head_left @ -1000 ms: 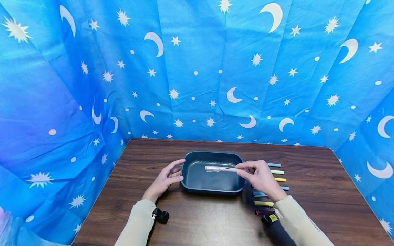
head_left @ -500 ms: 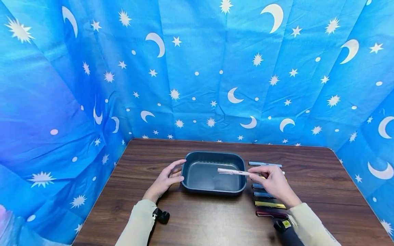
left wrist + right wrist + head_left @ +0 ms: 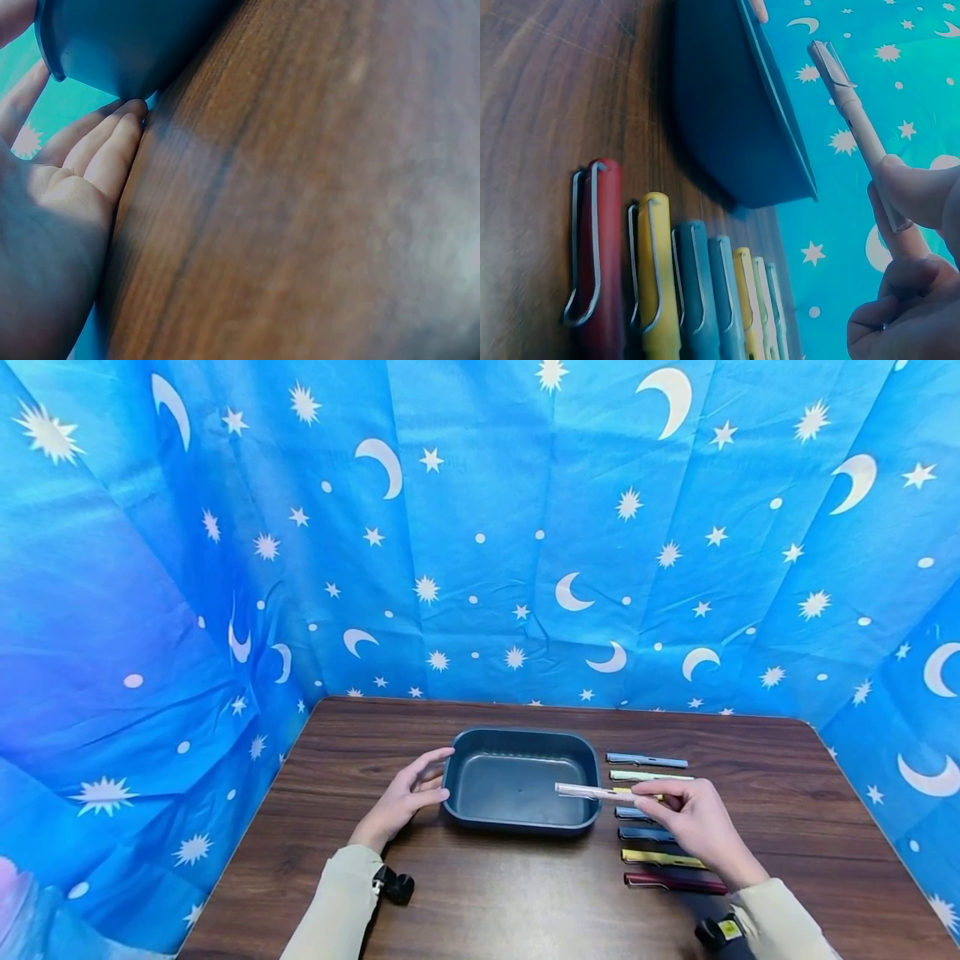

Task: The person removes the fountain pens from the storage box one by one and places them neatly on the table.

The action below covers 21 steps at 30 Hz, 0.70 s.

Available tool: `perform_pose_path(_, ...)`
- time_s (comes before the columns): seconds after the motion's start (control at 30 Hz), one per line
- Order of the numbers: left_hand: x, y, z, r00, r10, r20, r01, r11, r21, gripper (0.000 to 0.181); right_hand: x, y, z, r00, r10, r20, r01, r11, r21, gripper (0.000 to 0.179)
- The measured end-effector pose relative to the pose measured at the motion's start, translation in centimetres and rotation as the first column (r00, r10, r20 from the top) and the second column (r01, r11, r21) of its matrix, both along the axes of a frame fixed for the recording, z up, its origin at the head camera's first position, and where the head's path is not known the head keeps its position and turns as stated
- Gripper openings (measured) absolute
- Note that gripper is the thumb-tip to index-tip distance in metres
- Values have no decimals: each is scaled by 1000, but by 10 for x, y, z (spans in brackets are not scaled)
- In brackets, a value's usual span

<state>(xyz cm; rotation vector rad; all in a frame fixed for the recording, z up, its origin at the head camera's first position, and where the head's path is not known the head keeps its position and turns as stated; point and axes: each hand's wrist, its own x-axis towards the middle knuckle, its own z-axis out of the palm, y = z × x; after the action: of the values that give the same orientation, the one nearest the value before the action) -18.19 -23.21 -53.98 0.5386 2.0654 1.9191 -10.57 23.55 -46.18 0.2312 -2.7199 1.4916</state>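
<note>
My right hand (image 3: pixel 693 814) pinches a pale pink pen (image 3: pixel 588 791) by one end, between thumb and fingers. The pen's clip end points left, over the right side of a dark blue-green rectangular box (image 3: pixel 520 822). In the right wrist view the held pen (image 3: pixel 859 124) is seen raised above the table, beside the box (image 3: pixel 727 105). My left hand (image 3: pixel 401 797) rests against the box's left end, its thumb and fingers spread and fairly straight. In the left wrist view several fingertips of the left hand (image 3: pixel 82 180) lie low by the box's outer wall (image 3: pixel 127 45).
Right of the box several clipped pens lie in a column, among them a light blue pen (image 3: pixel 647 761) at the back, a yellow pen (image 3: pixel 663 858) and a dark red pen (image 3: pixel 675 882) in front. A star-and-moon cloth (image 3: pixel 480 568) hangs behind the wooden table (image 3: pixel 487 902).
My right hand has moved right and toward me with the pen, from over the box's middle to its right rim. More of the pens on the table show. The left hand stays put.
</note>
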Motion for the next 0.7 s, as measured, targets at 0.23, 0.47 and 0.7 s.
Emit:
perform_pose_path(0.23, 0, 1, -1, 1000, 4, 0, -4, 1000, -6, 63, 19, 15, -3, 999, -33, -27, 34, 999, 19, 10)
perform_pose_path(0.47, -1, 0, -1, 1000, 1, -9, -1, 1000, -11, 63, 41, 34, -13, 995, -34, -95, 36, 999, 28, 12)
perform_pose_path(0.7, 1, 1, 0, 1000, 2, -11, -2, 1000, -11, 64, 63, 49, -24, 993, -31, -111, 35, 999, 37, 13)
